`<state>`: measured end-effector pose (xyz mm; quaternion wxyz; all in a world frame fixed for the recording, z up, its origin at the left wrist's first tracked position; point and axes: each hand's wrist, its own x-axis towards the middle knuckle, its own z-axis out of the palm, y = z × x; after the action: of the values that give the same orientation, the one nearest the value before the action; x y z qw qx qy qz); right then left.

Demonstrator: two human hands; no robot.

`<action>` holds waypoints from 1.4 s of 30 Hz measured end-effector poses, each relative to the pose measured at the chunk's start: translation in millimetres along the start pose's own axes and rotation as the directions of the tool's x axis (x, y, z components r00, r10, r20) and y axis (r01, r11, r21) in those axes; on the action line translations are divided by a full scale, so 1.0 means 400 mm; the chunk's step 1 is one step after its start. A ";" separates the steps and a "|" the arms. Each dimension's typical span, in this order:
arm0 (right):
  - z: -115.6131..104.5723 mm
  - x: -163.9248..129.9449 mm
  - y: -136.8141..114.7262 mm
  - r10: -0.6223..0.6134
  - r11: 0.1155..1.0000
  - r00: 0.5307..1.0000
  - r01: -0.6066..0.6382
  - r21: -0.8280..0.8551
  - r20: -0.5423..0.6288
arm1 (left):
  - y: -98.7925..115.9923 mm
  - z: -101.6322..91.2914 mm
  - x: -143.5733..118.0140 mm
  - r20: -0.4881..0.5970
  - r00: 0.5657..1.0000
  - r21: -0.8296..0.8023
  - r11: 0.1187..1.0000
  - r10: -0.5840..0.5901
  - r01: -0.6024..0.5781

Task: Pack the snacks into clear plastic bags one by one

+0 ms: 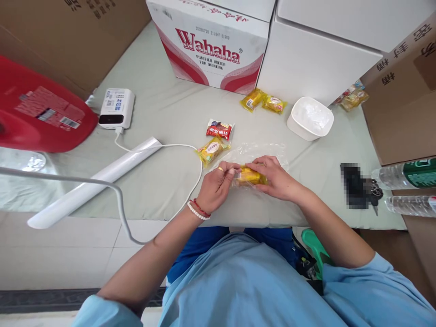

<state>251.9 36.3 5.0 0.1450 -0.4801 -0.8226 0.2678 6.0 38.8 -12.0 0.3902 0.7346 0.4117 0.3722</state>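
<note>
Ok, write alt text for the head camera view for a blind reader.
A right hand grips a yellow-wrapped snack amid clear plastic on a pale green cloth, with the left hand at the snack's left end. Beyond lie a red-wrapped snack and another yellow packet; farther back are a white tub and a Wahaha purified water carton.

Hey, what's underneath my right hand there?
Your right hand is over one end of a yellow packet, with clear plastic showing beyond it. Whatever lies directly beneath the hand is covered, so I can't see it.
</note>
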 end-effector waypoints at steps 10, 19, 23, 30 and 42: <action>-0.079 -0.124 -0.082 0.008 0.994 0.993 -0.021 -0.107 -0.120 | 0.013 0.018 0.002 -0.027 0.998 0.125 0.991 -0.054 0.057; -0.125 -0.119 -0.106 -0.017 0.988 0.987 -0.009 -0.156 -0.161 | 0.021 0.027 0.007 0.098 0.992 0.258 0.960 0.085 -0.107; -0.086 -0.131 -0.138 0.035 0.961 0.997 -0.054 -0.270 -0.072 | 0.028 0.026 -0.001 0.106 0.992 0.258 0.962 0.070 -0.095; -0.033 -0.156 -0.150 0.039 0.917 0.991 -0.086 -0.389 -0.126 | 0.033 0.024 -0.013 0.143 0.985 0.265 0.956 0.093 -0.129; -0.070 0.001 -0.037 -0.223 0.972 0.974 0.220 0.077 0.031 | 0.025 0.012 -0.021 0.140 0.989 0.096 0.994 0.040 -0.053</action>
<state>254.9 39.0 36.4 0.1753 -0.3745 -0.8633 0.2892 10.2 26.4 -7.2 0.3720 0.7864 0.3846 0.3087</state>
